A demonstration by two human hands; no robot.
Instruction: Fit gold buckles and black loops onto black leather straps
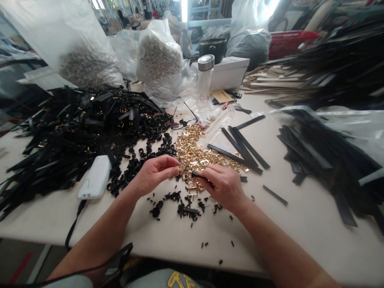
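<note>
My left hand (156, 173) is closed in a pinch at the left edge of a heap of gold buckles (195, 156); what sits between its fingertips is too small to make out. Facing it, my right hand (223, 185) is closed around a black strap (196, 175), whose dark end sticks out toward the left hand. Most of that strap is hidden by the fingers. Small black loops (129, 170) lie in a pile beside the left hand. Short black bits (187, 210) are scattered on the table just below both hands.
A large pile of black buckled straps (90, 116) covers the left, near a white power bank (95, 178). Loose flat strips (246, 146) and a strip stack (312, 148) lie to the right. Eyeglasses (184, 122), a glass bottle (205, 80) and a filled plastic bag (160, 54) stand behind.
</note>
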